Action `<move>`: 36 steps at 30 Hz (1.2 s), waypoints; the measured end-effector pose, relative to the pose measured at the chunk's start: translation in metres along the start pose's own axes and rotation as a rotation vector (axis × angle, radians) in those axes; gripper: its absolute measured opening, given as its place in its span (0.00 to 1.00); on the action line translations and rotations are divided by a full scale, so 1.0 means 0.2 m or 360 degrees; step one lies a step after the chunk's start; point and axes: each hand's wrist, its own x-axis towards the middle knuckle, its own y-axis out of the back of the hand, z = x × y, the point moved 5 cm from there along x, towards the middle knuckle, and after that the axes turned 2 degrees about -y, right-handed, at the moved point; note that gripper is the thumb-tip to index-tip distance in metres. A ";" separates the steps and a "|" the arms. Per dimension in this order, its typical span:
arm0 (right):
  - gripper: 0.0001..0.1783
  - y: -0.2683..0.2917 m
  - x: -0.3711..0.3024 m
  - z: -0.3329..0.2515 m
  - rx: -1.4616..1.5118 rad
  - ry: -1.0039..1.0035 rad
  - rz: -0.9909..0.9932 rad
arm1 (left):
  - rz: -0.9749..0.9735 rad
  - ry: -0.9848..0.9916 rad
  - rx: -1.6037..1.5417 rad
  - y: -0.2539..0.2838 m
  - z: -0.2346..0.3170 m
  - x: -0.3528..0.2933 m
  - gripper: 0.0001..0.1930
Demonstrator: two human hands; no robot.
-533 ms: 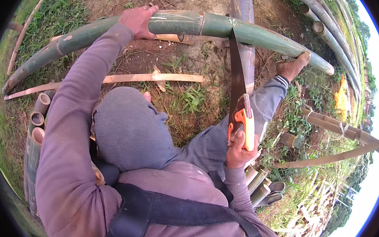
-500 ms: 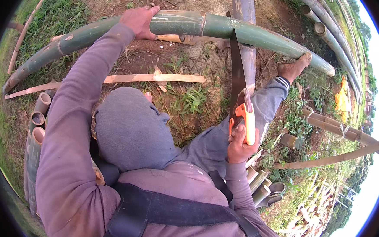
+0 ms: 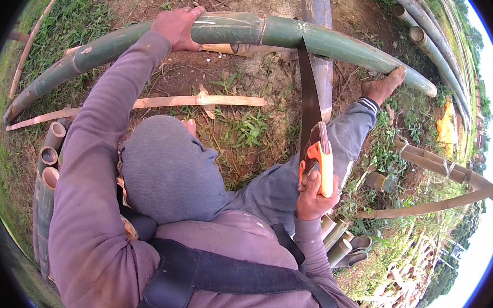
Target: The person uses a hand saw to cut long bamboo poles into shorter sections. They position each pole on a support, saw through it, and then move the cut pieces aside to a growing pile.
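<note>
A long green bamboo pole (image 3: 227, 27) curves across the far side of the view. My left hand (image 3: 178, 28) is closed over it, left of the middle, with the thumb on the near side. In my right hand (image 3: 313, 197) is the orange handle of a hand saw (image 3: 326, 161), fingers wrapped round it. The dark saw blade (image 3: 309, 88) runs away from me, its far end in a cut in the green pole. My bare foot (image 3: 385, 85) presses on the pole right of the cut.
A greyish bamboo pole (image 3: 317, 14) lies crosswise under the green one. A split bamboo strip (image 3: 170, 102) lies on the ground nearer me. Cut bamboo tubes (image 3: 49, 176) stand at the left; more poles (image 3: 420, 39) lie far right. Slippers (image 3: 354, 252) sit at lower right.
The saw and my right hand have drawn back a little toward me, the blade still in the cut. My left hand keeps its grip, shifted very slightly left in view.
</note>
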 end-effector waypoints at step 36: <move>0.12 -0.53 0.94 0.09 -0.0232 0.0138 0.0019 | 0.0027 -0.0043 -0.0076 0.05 0.06 0.06 0.56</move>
